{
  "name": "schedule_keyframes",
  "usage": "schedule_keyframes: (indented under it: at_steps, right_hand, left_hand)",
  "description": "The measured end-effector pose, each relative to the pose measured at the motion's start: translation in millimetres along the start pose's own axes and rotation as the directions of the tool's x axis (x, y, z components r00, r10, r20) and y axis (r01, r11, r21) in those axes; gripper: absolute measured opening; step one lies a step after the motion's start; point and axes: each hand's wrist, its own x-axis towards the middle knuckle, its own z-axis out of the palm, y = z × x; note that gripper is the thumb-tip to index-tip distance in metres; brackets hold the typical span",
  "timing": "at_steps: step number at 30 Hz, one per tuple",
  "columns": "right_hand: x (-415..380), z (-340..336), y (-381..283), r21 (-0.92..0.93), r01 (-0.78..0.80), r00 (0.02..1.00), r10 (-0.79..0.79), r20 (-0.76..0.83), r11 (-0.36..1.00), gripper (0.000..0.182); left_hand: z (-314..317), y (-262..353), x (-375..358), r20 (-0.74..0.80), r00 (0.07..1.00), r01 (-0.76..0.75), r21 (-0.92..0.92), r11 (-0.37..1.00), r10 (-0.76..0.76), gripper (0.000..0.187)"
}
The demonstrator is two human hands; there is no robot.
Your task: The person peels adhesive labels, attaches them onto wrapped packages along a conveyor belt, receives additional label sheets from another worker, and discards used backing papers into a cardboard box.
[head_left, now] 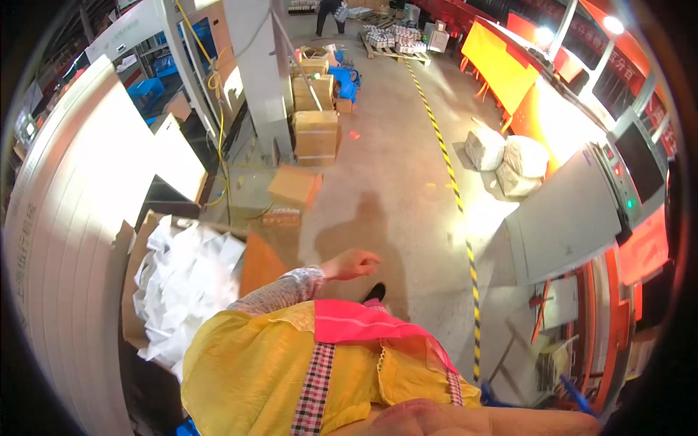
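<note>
My left hand (pixel 352 265) reaches out over the grey floor at the middle of the view, at the end of a grey patterned sleeve (pixel 287 288). Its fingers are loosely bent and a little apart, and nothing shows in them. Nearest to it are my dark shoe (pixel 375 293) and the pink edge (pixel 363 324) of my yellow garment (pixel 254 363). To the left stands an open carton (pixel 131 298) heaped with crumpled white material (pixel 187 280). Bare skin crosses the bottom edge, but my right hand cannot be seen.
Cartons (pixel 316 136) line the left side beside a pillar (pixel 265 80). A yellow-black floor line (pixel 452 178) runs lengthwise. At right are wrapped bundles (pixel 523 160), a grey cabinet (pixel 563 218) and orange panels (pixel 502 62). A person (pixel 331 16) stands far off beside a loaded pallet (pixel 396 52).
</note>
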Motion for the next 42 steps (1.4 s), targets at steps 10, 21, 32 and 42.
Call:
schedule_keyframes:
  at_steps: [10,21,32,42]
  right_hand:
    - [387.7,-324.8,-324.8,-0.239,0.565,0.755,-0.611,-0.238,0.79,0.034]
    - [593.8,-599.6,-678.6,-0.1,0.542,0.793,-0.547,-0.27,0.835,0.035]
    - [933.6,-781.3,-871.5,-0.184,0.307,0.944,-0.323,-0.062,0.934,0.025]
    - [1333.1,-1071.2,-1403.2,-0.329,0.746,0.587,-0.805,-0.084,0.579,0.018]
  left_hand:
    - [-152.4,-199.8,62.4,0.091,0.653,0.519,0.67,0.532,-0.752,0.027]
    - [-413.5,-374.4,417.0,-0.268,0.482,0.876,0.145,0.459,-0.835,0.019]
    - [-905.6,-311.1,1086.6,-0.771,0.52,-0.075,-0.47,0.879,-0.368,0.029]
    - [-1221.6,-338.3,1223.1,-0.889,0.098,-0.261,-0.456,0.851,-0.446,0.029]
